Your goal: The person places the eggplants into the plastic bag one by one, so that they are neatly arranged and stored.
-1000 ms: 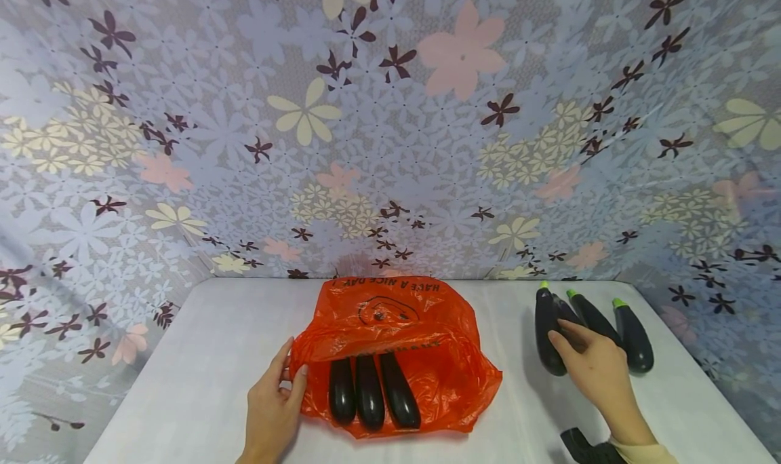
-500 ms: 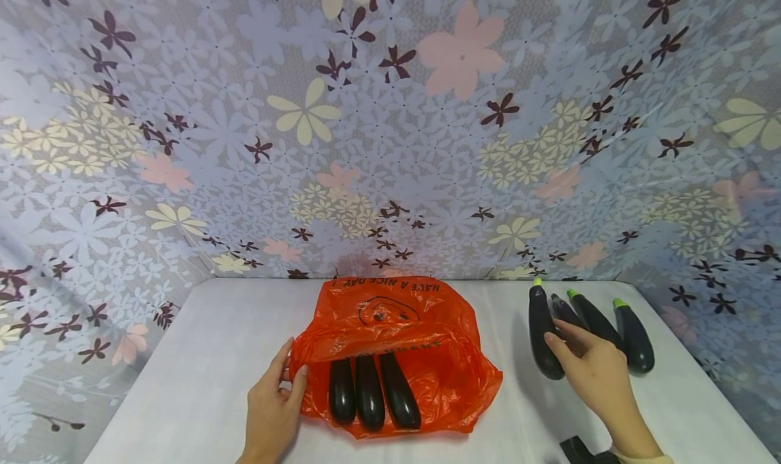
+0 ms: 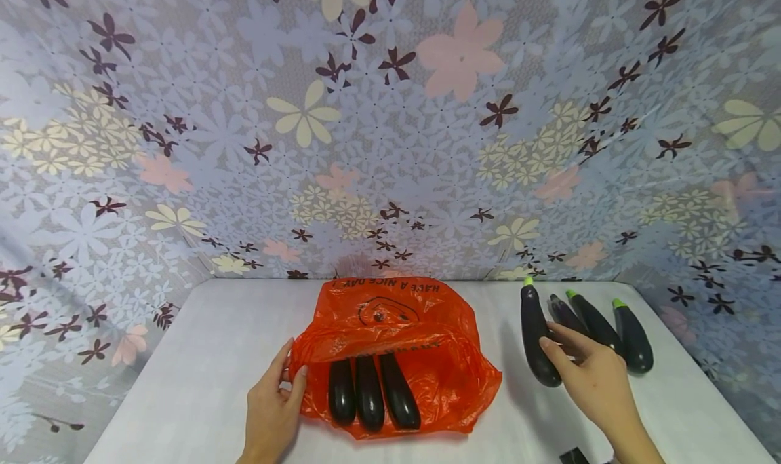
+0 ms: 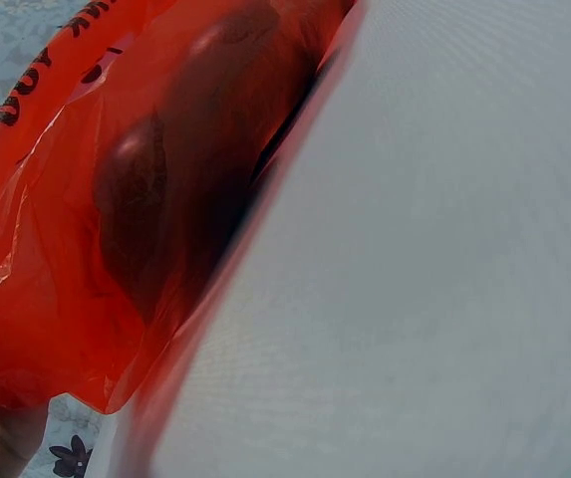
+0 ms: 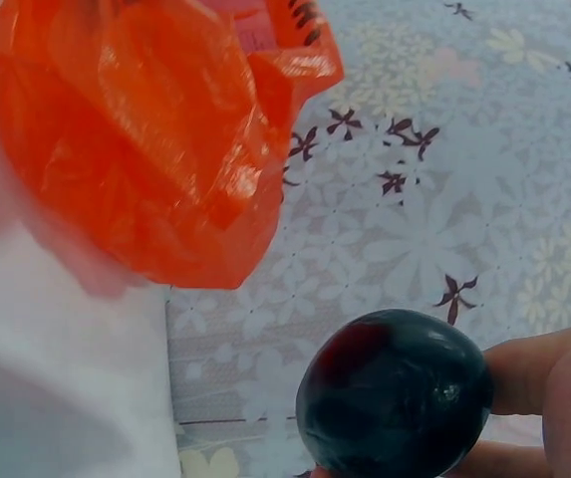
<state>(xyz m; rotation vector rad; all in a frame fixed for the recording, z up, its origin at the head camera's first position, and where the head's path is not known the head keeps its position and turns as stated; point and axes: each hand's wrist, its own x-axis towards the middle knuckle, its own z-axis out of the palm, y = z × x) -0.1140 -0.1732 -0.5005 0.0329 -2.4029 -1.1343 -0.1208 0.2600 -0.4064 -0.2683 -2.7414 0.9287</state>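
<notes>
An orange-red plastic bag (image 3: 448, 399) lies with its mouth toward me, and three dark eggplants (image 3: 369, 396) sit side by side inside. At the bag's left edge, my left hand (image 3: 271, 406) holds the plastic between thumb and fingers; the left wrist view shows the bag (image 4: 46, 309) wall and dark shapes through it. My right hand (image 3: 594, 382) grips another eggplant (image 3: 532, 318) with a green stem end, raised above the table to the right of the bag. In the right wrist view that eggplant's (image 5: 395, 393) rounded bottom shows between thumb and fingers.
Three more eggplants lie on the right of the white table (image 3: 201, 355): one (image 3: 564, 311) partly behind my right hand, a middle one (image 3: 594, 321), and the rightmost (image 3: 634, 335). A floral-patterned cloth wall (image 3: 390, 145) encloses the back and sides.
The right hand has lifted its eggplant and shifted it left, away from the others on the right. The left hand and bag stay as they were.
</notes>
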